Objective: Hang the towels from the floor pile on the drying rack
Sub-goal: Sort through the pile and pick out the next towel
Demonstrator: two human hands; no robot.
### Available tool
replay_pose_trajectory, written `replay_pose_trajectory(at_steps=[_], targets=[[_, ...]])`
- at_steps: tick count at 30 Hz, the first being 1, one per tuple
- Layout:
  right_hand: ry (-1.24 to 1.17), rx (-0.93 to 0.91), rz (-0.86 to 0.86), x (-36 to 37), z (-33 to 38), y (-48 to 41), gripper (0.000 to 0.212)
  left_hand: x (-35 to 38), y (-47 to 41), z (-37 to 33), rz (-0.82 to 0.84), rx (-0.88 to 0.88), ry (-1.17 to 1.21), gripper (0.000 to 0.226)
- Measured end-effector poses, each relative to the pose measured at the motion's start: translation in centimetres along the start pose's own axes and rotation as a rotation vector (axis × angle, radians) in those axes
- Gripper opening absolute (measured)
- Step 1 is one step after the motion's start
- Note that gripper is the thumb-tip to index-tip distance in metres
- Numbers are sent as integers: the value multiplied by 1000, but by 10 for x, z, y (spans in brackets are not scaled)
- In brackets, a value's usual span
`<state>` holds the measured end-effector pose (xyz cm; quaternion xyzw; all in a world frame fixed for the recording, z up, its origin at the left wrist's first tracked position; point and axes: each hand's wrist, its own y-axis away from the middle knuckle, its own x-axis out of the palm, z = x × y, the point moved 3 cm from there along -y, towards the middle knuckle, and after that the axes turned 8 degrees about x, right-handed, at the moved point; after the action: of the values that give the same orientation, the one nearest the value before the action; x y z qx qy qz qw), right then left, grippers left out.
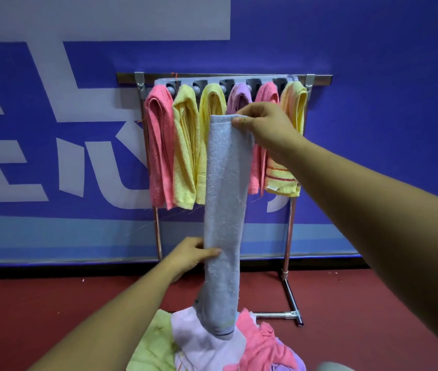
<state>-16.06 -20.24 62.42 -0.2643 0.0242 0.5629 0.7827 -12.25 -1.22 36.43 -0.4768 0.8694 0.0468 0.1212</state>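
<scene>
A long light-blue towel (225,199) hangs folded lengthwise in front of the drying rack (319,79). My right hand (263,124) pinches its top edge at rack height. My left hand (193,254) grips the towel's left side lower down. The towel's bottom end rests on the floor pile (207,344) of green, lilac and pink towels. Several towels hang on the rack: pink (159,145), two yellow (185,151), a purple one (239,99), another pink (266,93) and a yellow striped one (290,172).
The metal rack stands against a blue wall with white lettering (51,103). Its right leg and foot bar (290,295) rest on the red floor (51,303), just beyond the pile.
</scene>
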Motion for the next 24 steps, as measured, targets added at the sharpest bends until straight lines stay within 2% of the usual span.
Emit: replay_pose_trajectory(at_steps=[2, 4, 7, 9, 12, 15, 17, 18, 19, 20, 22, 23, 24], targets=[[9, 54, -92, -9, -11, -5, 12, -9, -1, 5, -40, -1, 67, 28], [-13, 140, -196, -22, -30, -9, 16, -23, -1, 0, -61, 1, 168, 29], [-71, 312, -300, -35, -63, -4, 7, -50, -2, -28, -96, 61, 335, 52], [-161, 501, -328, -34, -91, 4, 14, -67, -4, -54, -92, 100, 405, 62], [-259, 855, -140, -7, -140, 24, 12, -80, -6, -96, -7, 95, 397, 66], [-81, 1041, 62, 22, -172, 46, 8, -81, -6, -129, 85, 68, 343, 55], [191, 967, 168, 35, -175, 51, 11, -77, -7, -143, 142, 52, 261, 55], [279, 859, 178, 41, -169, 49, 14, -75, -8, -147, 176, 39, 218, 50], [263, 713, 172, 46, -159, 44, 19, -71, -9, -151, 206, 29, 178, 43], [120, 580, 193, 52, -145, 39, 25, -69, -9, -154, 221, 21, 148, 37], [-313, 455, 359, 63, -113, 34, 40, -64, -11, -159, 238, 13, 102, 35], [-438, 405, 453, 67, -100, 32, 47, -62, -11, -161, 250, 17, 85, 39], [-459, 359, 516, 70, -88, 32, 47, -62, -11, -162, 263, 22, 67, 43]])
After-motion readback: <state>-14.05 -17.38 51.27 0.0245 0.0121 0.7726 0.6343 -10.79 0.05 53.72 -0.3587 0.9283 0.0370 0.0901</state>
